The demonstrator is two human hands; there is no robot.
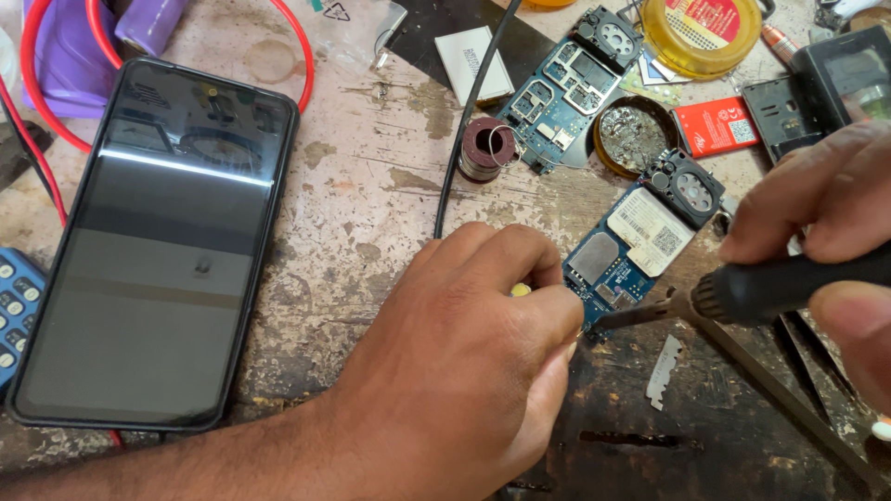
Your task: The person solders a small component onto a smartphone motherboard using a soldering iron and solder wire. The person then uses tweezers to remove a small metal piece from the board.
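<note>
Soldering iron (742, 295), long axis near-horizontal, tip pointing left onto the blue circuit board (624, 250); gripped by right hand (826, 218) fingers. Left hand (473, 343) fingers clenched at the board's edge.

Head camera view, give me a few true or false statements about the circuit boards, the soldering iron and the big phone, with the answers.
1. The right hand holds a black-handled soldering iron. True.
2. The iron's tip meets the nearer blue circuit board. True.
3. The large black smartphone shows a lit picture. False: its screen is dark.
4. The left hand rests on the smartphone. False: it is beside the nearer board.
5. A second blue circuit board lies farther back. True.
</note>
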